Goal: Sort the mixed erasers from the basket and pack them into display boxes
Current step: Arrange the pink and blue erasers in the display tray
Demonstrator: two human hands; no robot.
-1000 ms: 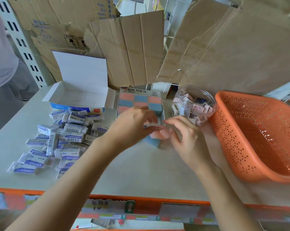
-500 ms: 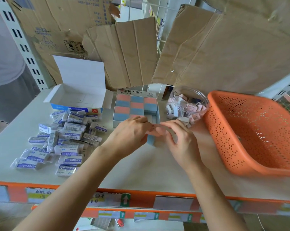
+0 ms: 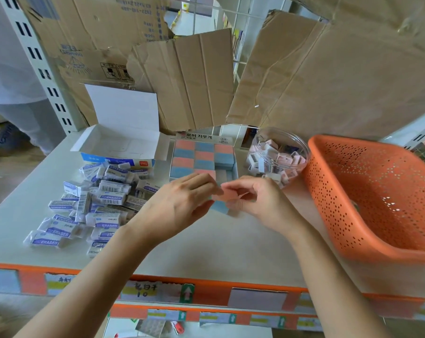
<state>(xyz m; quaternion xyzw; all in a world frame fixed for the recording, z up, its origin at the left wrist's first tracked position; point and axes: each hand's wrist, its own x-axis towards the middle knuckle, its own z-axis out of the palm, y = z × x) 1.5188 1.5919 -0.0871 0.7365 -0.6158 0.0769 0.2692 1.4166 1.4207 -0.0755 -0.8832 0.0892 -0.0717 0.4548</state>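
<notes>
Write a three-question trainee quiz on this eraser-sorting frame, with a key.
1. True or false: the wrapped erasers lie on the table, outside the orange basket.
2. The left hand and right hand together pinch: A a pink and blue eraser; B scissors; C a tape roll.
3. Fill in: the clear tub stands between the display box and the ____.
Key: 1 true; 2 A; 3 orange basket.

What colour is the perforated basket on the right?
The basket is orange; the head view shows it clearly.
</notes>
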